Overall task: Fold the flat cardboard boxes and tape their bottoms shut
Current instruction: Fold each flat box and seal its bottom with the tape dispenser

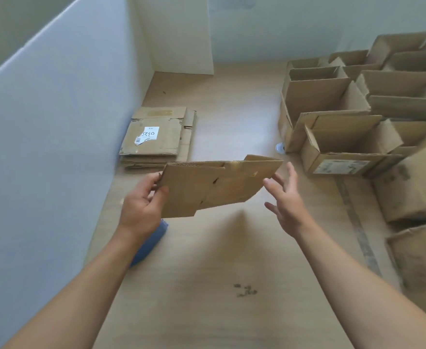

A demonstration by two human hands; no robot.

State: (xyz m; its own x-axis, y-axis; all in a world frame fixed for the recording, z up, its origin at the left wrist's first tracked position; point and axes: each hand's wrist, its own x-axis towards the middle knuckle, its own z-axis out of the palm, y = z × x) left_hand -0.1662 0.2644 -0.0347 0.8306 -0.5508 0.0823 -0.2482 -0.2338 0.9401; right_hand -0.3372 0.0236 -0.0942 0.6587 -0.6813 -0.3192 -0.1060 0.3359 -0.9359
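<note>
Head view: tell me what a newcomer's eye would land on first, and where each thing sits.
First, the flat cardboard box held up mid-frame, its left edge gripped by the left hand while the right hand hovers open by its right edge. Next, the cluster of open folded boxes crowding the right side. Last, the stack of flat boxes at far left against the white partition, topped by a white label.

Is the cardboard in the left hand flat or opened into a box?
Flat: the held cardboard is one thin sheet, no cavity showing; the left hand pinches its edge.
</note>
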